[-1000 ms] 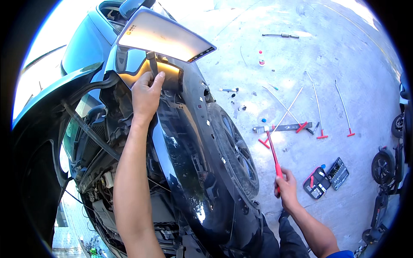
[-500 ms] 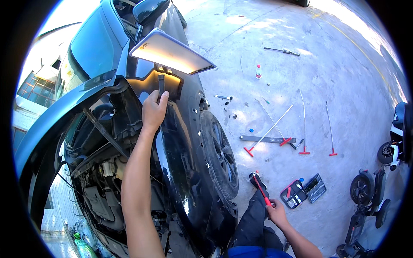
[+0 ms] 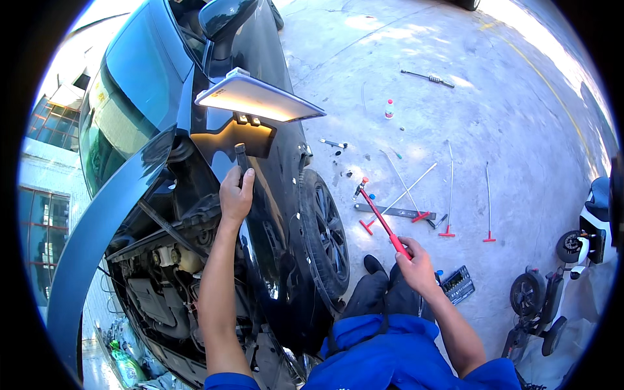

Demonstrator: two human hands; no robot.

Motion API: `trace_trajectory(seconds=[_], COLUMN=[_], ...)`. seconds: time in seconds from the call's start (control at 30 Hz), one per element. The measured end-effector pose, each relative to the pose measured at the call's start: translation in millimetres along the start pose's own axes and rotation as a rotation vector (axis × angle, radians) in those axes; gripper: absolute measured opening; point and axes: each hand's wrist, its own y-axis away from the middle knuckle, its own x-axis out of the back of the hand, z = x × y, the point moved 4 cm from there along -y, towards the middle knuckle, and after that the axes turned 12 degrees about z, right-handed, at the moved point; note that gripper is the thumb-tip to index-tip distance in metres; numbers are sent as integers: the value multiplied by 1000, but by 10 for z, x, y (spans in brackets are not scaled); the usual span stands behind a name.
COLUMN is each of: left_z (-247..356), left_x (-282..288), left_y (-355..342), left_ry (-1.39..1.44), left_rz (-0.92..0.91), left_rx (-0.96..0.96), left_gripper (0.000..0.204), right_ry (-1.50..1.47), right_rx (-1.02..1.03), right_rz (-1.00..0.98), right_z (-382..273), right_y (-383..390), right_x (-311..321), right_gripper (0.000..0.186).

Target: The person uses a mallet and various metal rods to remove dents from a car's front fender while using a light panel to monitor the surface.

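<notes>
My left hand (image 3: 238, 196) is closed around a short dark rod (image 3: 241, 156), its blunt top sticking up past my thumb, over the dark car fender (image 3: 276, 214). Just beyond it a flat lamp panel (image 3: 260, 97) stands on the car and throws yellow light on the paint. In my right hand (image 3: 417, 265) is a small hammer (image 3: 383, 224) with a red handle, gripped near its end. Its head points up and away, above the floor to the right of the front wheel (image 3: 328, 218). The lower end of the rod is hidden by my hand.
The hood (image 3: 110, 214) stands raised at left over the engine bay (image 3: 162, 292). Several red-handled rods (image 3: 450, 195) and a dark flat bar (image 3: 390, 211) lie on the concrete. A bottle (image 3: 389, 109), a tool case (image 3: 459, 286) and scooters (image 3: 530, 292) are farther right.
My right hand has lifted the hammer up and forward, from low beside my foot. My left hand still grips the rod over the fender. The view has shifted slightly.
</notes>
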Motion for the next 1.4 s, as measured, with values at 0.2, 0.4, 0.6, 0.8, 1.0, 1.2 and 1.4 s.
trace_trajectory(seconds=[0.2,0.4,0.6,0.8,1.0,1.2,1.4], left_z=[333,1374,1975,1877,1292,362,198], left_x=[15,-520,-1380,-1465,-845,-217,-259], left_y=[293,1758,1759,1365,898,-20,690], left_ry=[125,214,75,-51,-301,-839,-1013], left_rz=[83,-177,-420,-582,-531,-384,-638], left_rx=[293,557,516,430,245,-133,-117], left_gripper=[30,21,28,31,51,76,94], right_ry=[120,190,116,-32,-152,-11,93], right_rx=[286,271,-39,-233,-575,-818,-887], right_rz=[-252,-718,-1145,-1166,-691,-220,-52], right_z=[-444,-771,-683,-648,177,1401,2189], right_y=[-356,-972,-1405,-1540,-1792,-1944,-1705], right_x=[250,142,-238,-468,-618,-233,132], right_gripper=[43,45,58,46,39,32,27])
